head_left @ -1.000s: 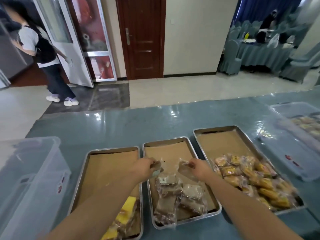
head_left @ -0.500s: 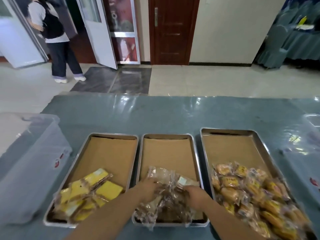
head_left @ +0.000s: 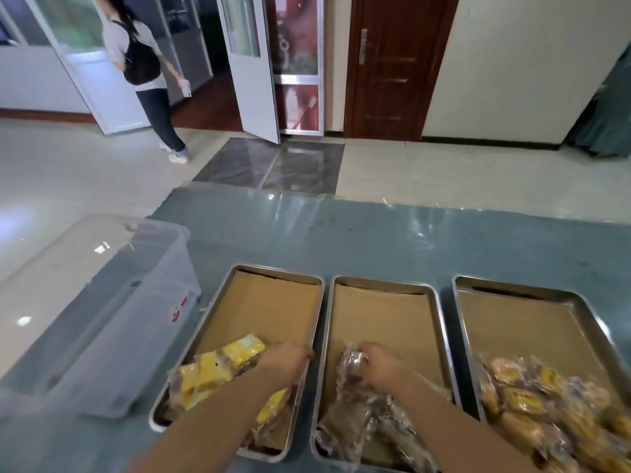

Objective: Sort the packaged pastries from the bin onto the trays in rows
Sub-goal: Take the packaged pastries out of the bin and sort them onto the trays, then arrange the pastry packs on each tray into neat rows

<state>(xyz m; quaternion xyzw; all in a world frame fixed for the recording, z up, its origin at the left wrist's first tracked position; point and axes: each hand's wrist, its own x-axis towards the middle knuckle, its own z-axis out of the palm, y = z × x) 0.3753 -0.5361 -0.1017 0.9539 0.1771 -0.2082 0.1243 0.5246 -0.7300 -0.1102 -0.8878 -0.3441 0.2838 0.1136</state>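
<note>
**Both hands down among the pastry packs, three trays side by side**

Three steel trays sit in a row on the blue-grey table (head_left: 375, 240), each lined with brown paper; the middle tray (head_left: 435, 322) is our landmark. The right hand (head_left: 384, 365) is inside the middle tray, fingers curled over the top of a clear-wrapped brown pastry pack (head_left: 351, 361), gripping it; more brown packs (head_left: 345, 421) are heaped below it at the near end of that tray, and its far half shows bare paper. Just left of the middle tray, the left tray (head_left: 239, 291) carries yellow-wrapped pastry packs (head_left: 218, 370) piled at its near end; the left hand (head_left: 285, 361) hovers at that tray's right rim, knuckles up, fingers bent downward out of sight; whether it is pinching anything I cannot tell. Right of the middle tray, the right tray (head_left: 512, 285) holds a crowd of golden-orange pastry packs (head_left: 532, 401) filling its near part. Further left of the middle tray, beyond the left tray, a clear plastic bin (head_left: 112, 302) stands on the table; what is inside is too hazy to make out. Beyond the table, well past the middle tray, a person with a black backpack (head_left: 143, 63) is on the pale tiled floor by an open white door (head_left: 249, 63); a dark wooden door (head_left: 392, 63) stands shut to its right.
</note>
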